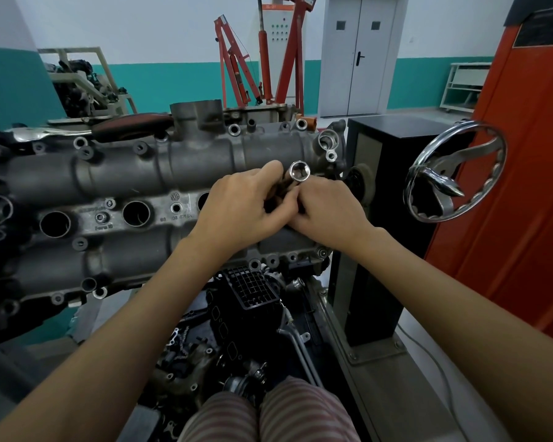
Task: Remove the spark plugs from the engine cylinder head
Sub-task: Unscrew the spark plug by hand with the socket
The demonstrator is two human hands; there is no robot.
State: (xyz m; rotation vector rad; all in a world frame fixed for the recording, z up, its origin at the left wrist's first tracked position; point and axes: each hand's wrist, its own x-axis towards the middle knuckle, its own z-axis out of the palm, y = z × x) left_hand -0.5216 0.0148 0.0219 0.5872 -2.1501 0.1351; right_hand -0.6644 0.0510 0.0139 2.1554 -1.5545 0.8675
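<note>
Both hands are meeting over the right end of the cylinder head (160, 167), above its row of round plug wells. The left hand (240, 205) is curling its fingers around a dark, tube-like tool body — its thumb lying along the far side. The right hand (328, 207) is gripping the same tool from the other side, fingers folded in toward the left hand's knuckles. A shiny socket (298, 171) is poking up between the two sets of fingertips, tilted with its open hex end facing the camera, just above the right hand's index finger. No spark plug is showing — the nearest well is hidden under the hands. Two open wells (136, 213) are lying to the left. A chromed handwheel (454, 172) is standing at the right.
</note>
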